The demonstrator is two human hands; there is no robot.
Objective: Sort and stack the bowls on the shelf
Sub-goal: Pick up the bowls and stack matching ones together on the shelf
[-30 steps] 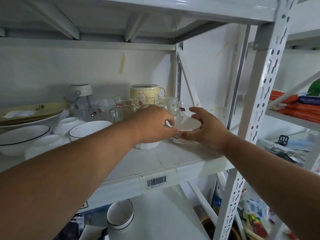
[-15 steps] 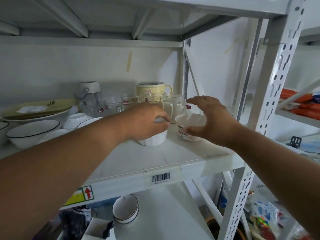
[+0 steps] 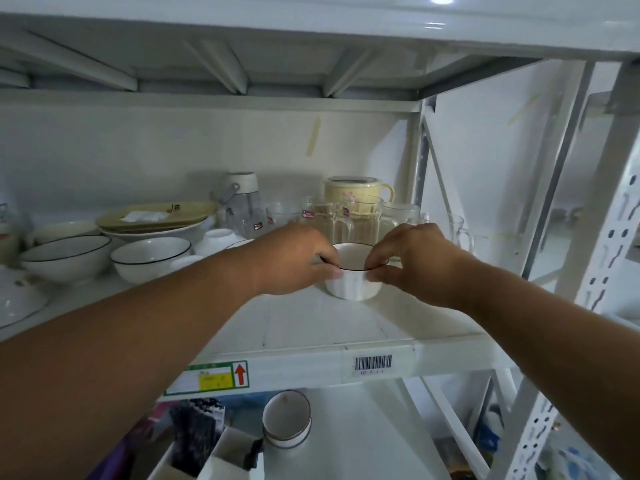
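White shelf (image 3: 346, 327) bears a ribbed white, dark-rimmed bowl (image 3: 353, 284); both hands pinch its rim.

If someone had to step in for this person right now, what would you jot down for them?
Left hand and right hand both pinch the rim of a small black-rimmed bowl, nested in a ribbed white bowl on the shelf.
Done: these two appear stacked.
Left: two larger black-rimmed bowls sit apart at the left, unstacked; a small white bowl behind.
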